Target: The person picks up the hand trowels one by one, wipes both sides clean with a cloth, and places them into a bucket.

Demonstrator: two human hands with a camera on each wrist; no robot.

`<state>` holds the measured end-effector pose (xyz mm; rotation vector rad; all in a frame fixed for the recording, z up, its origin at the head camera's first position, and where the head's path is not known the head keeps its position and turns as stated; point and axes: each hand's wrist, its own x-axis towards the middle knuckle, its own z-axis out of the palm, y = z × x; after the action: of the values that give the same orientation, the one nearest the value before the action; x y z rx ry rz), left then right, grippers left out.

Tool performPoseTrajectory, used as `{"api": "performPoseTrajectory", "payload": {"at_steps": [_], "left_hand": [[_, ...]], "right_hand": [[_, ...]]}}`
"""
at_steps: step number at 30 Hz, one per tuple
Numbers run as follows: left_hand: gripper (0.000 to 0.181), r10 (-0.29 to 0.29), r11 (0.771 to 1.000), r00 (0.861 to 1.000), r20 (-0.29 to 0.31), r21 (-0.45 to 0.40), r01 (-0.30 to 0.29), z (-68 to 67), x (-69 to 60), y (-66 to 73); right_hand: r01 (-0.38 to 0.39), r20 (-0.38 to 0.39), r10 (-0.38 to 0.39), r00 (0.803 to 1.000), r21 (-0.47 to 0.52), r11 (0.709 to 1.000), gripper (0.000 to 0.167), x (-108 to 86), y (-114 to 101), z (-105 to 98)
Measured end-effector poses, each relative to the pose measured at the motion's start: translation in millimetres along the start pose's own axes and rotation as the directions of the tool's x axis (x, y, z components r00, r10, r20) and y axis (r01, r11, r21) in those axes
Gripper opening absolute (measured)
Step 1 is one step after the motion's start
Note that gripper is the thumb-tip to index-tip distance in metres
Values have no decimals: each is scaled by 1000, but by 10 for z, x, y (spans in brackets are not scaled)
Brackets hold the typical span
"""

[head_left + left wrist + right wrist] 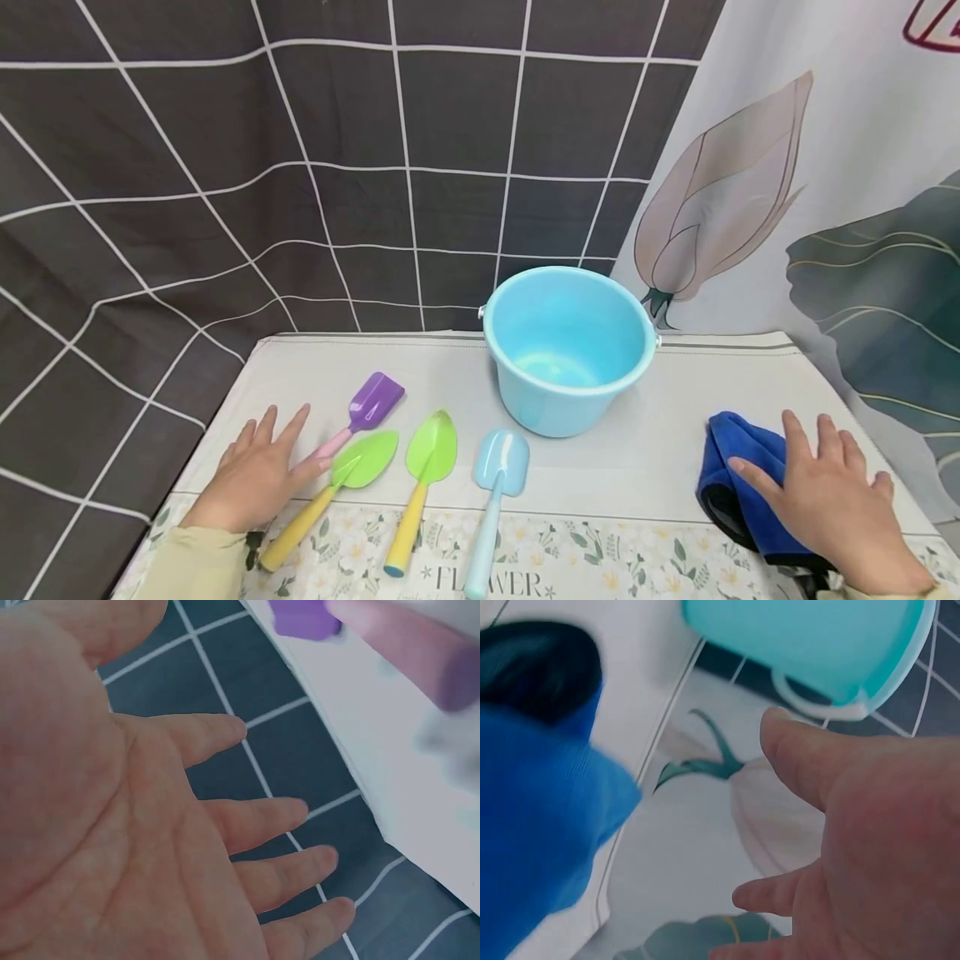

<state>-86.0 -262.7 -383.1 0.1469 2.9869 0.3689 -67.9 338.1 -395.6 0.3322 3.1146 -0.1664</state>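
The work looks to be at a ready stage, with the fingers of the left hand [251, 482] and right hand [843, 504] spread and gripping nothing, so lifting the purple-bladed toy shovel [377, 402] at left or blue cloth bundle [738, 454] at right off the bench [637, 475] would call for curling those fingers.

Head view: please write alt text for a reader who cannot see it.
A person's bare left grip and right grip, both open, are at a white table. On it, left to right: a purple shovel, two green trowels, a pale blue scoop, a pale blue bucket farther back, and a blue cloth.
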Motion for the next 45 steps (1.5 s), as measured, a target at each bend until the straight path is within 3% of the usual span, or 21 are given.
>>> {"api": "performPoseTrajectory", "payload": {"at_steps": [7, 13, 17, 22, 30, 35, 45], "left_hand": [[80, -9, 1000, 999, 42, 28, 8, -2, 121, -201], [75, 19, 999, 998, 58, -40, -17, 42, 204, -309], [74, 38, 996, 998, 53, -77, -34, 76, 235, -352], [74, 50, 992, 997, 50, -118, -44, 101, 266, -379], [70, 51, 990, 995, 87, -133, -39, 138, 318, -390], [67, 35, 992, 992, 123, -128, -19, 179, 333, -384], [65, 51, 994, 994, 102, -99, -40, 237, 324, -357]], "right_hand": [[6, -51, -9, 999, -47, 999, 103, 73, 309, 83], [-16, 37, 15, 999, 21, 1000, 106, 173, 526, 136], [-57, 46, 55, 997, 44, 997, 103, 203, 613, 157], [-109, 59, 107, 993, 28, 994, 97, 255, 714, 189], [-187, 155, 182, 971, 15, 982, 99, 361, 894, 285], [-165, 167, 153, 974, 57, 985, 96, 405, 950, 332], [-133, 263, 116, 958, 49, 990, 91, 440, 927, 349]]}}
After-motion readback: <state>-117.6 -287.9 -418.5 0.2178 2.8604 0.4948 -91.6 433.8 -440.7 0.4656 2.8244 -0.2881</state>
